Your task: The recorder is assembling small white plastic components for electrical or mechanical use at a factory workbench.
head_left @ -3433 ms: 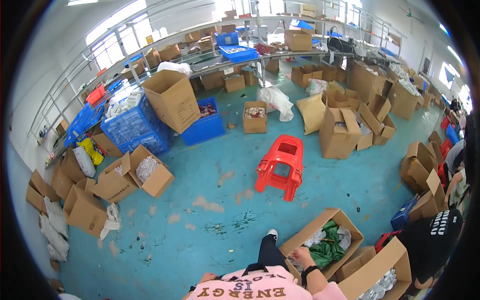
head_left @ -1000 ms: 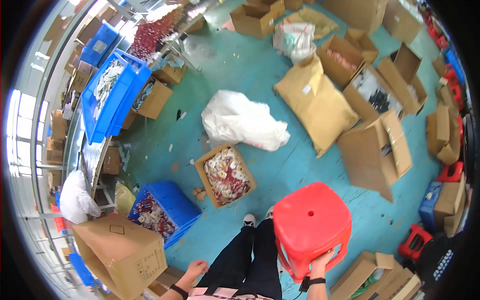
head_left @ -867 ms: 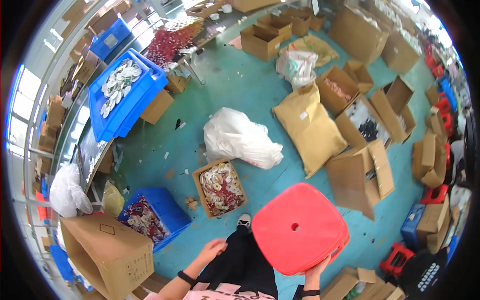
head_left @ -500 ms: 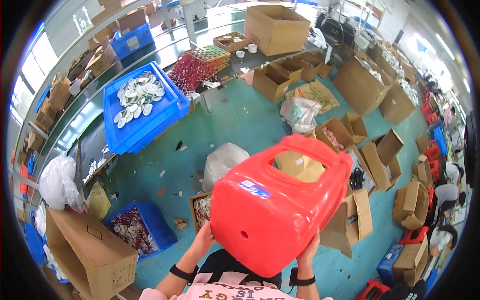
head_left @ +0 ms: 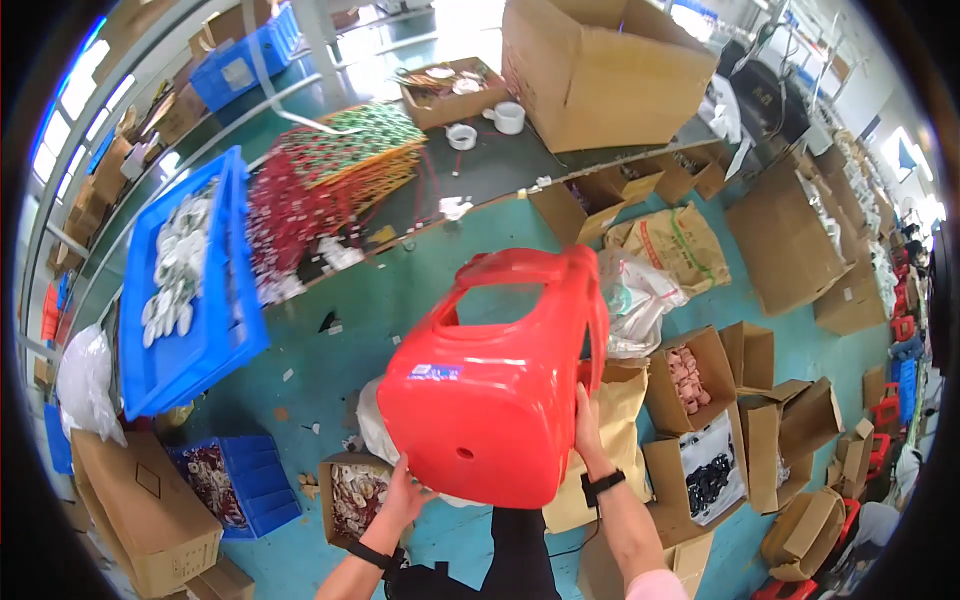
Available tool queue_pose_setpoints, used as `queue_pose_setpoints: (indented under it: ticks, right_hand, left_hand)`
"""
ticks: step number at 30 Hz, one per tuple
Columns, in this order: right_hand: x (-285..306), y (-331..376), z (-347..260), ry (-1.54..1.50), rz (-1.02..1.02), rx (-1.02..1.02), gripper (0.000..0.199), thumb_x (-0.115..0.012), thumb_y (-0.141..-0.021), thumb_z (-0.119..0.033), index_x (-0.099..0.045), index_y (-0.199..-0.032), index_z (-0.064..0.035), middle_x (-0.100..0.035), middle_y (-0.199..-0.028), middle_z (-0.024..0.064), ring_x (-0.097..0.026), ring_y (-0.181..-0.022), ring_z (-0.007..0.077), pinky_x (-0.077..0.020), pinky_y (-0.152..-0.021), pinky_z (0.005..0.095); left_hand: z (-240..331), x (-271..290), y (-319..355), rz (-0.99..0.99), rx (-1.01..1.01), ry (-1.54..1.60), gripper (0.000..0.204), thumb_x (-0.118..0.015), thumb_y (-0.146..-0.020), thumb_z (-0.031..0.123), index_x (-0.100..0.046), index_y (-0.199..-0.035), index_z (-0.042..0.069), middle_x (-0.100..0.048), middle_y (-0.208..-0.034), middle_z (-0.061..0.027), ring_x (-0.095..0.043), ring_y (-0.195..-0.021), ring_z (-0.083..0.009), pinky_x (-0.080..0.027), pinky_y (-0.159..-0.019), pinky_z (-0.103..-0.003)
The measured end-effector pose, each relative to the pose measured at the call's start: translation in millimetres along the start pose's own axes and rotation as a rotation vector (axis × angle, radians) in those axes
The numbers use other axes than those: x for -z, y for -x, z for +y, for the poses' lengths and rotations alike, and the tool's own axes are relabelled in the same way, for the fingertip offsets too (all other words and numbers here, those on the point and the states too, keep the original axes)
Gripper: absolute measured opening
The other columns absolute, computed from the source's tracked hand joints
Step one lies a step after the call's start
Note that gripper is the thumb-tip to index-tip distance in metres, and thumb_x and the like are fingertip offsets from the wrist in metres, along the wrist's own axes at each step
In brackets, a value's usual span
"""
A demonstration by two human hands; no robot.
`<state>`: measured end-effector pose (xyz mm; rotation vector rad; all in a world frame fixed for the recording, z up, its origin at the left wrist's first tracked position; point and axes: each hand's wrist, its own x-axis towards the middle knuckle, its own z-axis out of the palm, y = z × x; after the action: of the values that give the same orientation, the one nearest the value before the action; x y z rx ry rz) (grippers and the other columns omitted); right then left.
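Note:
A red plastic stool [head_left: 490,385] is held up in front of me, its seat toward me and its legs pointing away. My left hand [head_left: 404,497] grips the seat's lower left edge. My right hand [head_left: 584,432] grips the seat's right side; a black band is on that wrist. Both forearms come up from the lower edge. Behind the stool lie a white plastic bag [head_left: 636,300] and a tan sack [head_left: 610,440] on the green floor.
A long work table [head_left: 480,170] carries a blue tray [head_left: 195,290] of white parts, red and green stacks [head_left: 330,190] and a big cardboard box [head_left: 600,70]. Open cardboard boxes [head_left: 700,420] crowd the floor at right. A blue crate [head_left: 240,485] and a carton [head_left: 140,515] sit at lower left.
The stool was lifted off the floor with both hands and raised in front of me. My view has swung from the floor boxes up toward the work table.

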<state>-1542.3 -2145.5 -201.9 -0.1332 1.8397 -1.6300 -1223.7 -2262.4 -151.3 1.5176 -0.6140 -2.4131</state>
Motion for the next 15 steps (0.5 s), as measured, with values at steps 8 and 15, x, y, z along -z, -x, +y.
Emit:
queue_pose_setpoints:
  ticks: [8,15]
  right_hand:
    - [-23.1,-230.7,44.8,0.017,-0.121,-0.06,0.054,-0.041,-0.093,-0.043,-0.063,-0.089,0.0067,-0.063,-0.078,0.0087,-0.056,-0.075,0.0154,-0.0438,-0.07,0.0327]
    - [-23.9,-303.5,15.7,0.455,-0.089,-0.051,0.055,-0.033,-0.092,-0.046,-0.059,-0.098,0.0018,-0.063,-0.088,0.0198,-0.06,-0.085,0.0342,-0.0437,-0.077,0.0421]
  left_hand:
    - [34.7,-84.4,-165.8,0.171,-0.006,-0.025,0.065,-0.049,-0.084,0.057,-0.036,-0.126,0.009,-0.04,-0.122,-0.0067,-0.044,-0.109,-0.0256,-0.034,-0.094,-0.055]
    - [59.9,-129.6,-190.7,0.237,-0.128,-0.168,0.047,-0.048,-0.089,0.04,-0.038,-0.127,0.014,-0.048,-0.119,-0.0087,-0.049,-0.109,-0.0237,-0.043,-0.087,-0.041]
